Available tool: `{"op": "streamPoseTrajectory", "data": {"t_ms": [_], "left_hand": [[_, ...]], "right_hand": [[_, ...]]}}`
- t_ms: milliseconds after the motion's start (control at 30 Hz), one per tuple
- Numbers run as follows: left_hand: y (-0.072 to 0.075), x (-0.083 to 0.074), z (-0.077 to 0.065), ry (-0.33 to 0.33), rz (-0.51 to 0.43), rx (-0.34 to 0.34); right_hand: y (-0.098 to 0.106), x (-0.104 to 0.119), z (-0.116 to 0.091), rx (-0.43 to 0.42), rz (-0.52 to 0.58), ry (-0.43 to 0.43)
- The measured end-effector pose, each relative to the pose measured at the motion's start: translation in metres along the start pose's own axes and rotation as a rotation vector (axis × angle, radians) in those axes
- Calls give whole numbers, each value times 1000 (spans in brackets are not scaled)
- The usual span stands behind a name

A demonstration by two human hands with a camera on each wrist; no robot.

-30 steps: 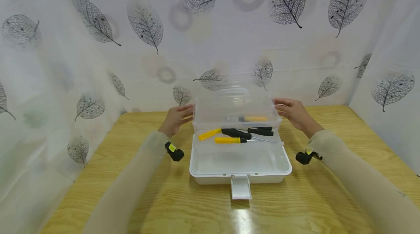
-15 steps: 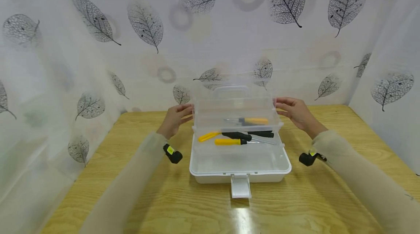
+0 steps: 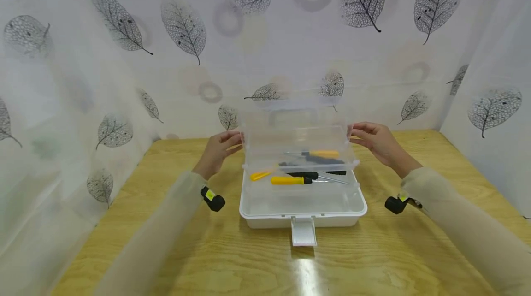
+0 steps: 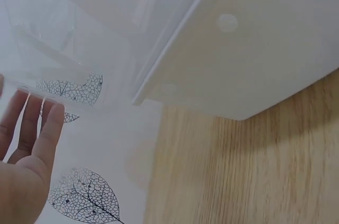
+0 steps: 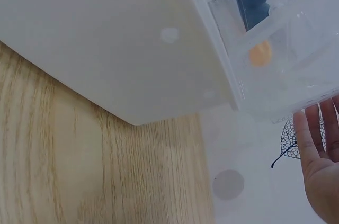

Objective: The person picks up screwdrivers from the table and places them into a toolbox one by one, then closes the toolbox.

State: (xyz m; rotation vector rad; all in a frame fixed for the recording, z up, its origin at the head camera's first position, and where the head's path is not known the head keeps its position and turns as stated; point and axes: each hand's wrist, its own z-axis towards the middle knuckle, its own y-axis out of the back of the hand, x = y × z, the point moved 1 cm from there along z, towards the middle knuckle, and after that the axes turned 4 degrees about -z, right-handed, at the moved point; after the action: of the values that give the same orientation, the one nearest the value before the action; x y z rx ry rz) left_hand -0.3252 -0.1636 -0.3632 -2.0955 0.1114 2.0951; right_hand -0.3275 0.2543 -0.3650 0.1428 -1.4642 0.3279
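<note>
A white toolbox sits on the table, its clear lid raised over the back half. My left hand touches the lid's left side with fairly straight fingers; in the left wrist view the fingertips meet the lid's edge. On the opposite side, my right hand has its fingertips against the lid, also with extended fingers. Inside the box lie several yellow and black screwdrivers, including a yellow-handled screwdriver in front and another seen through the lid.
A white latch hangs down at the box's front. The wooden table spreads around the box. Behind it and at both sides hangs a pale curtain with leaf prints. Each wrist bears a small black camera.
The lid has tilted, its lower edge coming down in view over more of the screwdrivers. Both hands have stayed at its sides, drawing slightly farther apart.
</note>
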Motion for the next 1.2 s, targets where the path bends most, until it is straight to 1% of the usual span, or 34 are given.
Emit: {"op": "streamPoseTrajectory", "data": {"t_ms": [200, 400, 600, 700, 767, 833, 900, 1000, 1067, 1100, 1200], "left_hand": [[0, -8, -8, -29, 5, 19], [-3, -17, -18, -14, 4, 0], [-4, -21, -28, 3, 23, 14], [-5, -23, -32, 0, 42, 19], [-7, -25, -36, -4, 77, 30], [-8, -28, -40, 2, 117, 36], [-10, -31, -45, 9, 147, 42], [-12, -34, -50, 23, 173, 45], [-12, -35, -53, 18, 191, 56], [-12, -35, -55, 15, 206, 63], [-13, -35, -59, -7, 250, 83]], "right_hand": [[-2, 8, -7, 57, -17, 52], [-4, 15, -16, 128, -59, 105], [-6, 19, -26, 212, -75, 159], [-9, 24, -33, 237, -57, 157], [-12, 28, -37, 230, -42, 137], [-16, 31, -41, 204, -37, 107], [-20, 34, -45, 160, -73, 82], [-25, 36, -51, 108, -164, 68], [-27, 37, -55, 83, -230, 60], [-28, 38, -57, 75, -246, 55], [-29, 39, -62, 41, -361, 0]]}}
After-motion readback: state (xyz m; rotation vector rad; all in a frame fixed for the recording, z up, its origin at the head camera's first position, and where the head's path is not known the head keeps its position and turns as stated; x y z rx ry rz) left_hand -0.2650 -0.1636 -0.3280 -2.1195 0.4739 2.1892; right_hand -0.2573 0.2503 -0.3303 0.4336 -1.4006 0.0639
